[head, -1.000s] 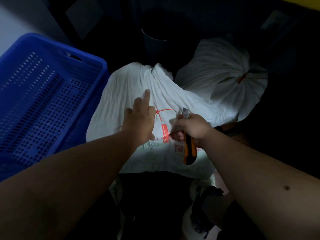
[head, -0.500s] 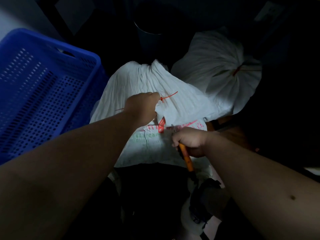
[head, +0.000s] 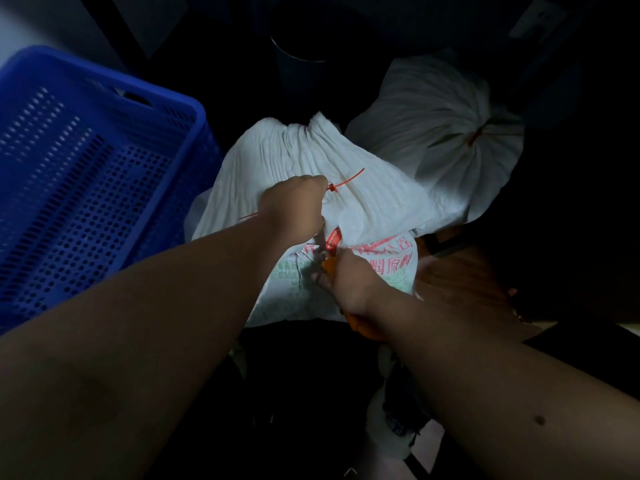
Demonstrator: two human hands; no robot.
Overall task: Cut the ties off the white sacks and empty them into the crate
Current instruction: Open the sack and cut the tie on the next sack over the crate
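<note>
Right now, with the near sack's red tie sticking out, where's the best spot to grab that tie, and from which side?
Probably by the free tail of the red tie, which juts up and right, clear of the near sack. Come from the right, since the left hand covers the gathered neck beside its lock and the right hand holds the orange knife below.

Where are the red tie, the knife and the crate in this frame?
red tie [head: 348, 180], head view, on its free tail past the left hand.
knife [head: 360, 323], head view, on the orange handle below the right hand.
crate [head: 194, 109], head view, on the blue rim's near corner.
</note>
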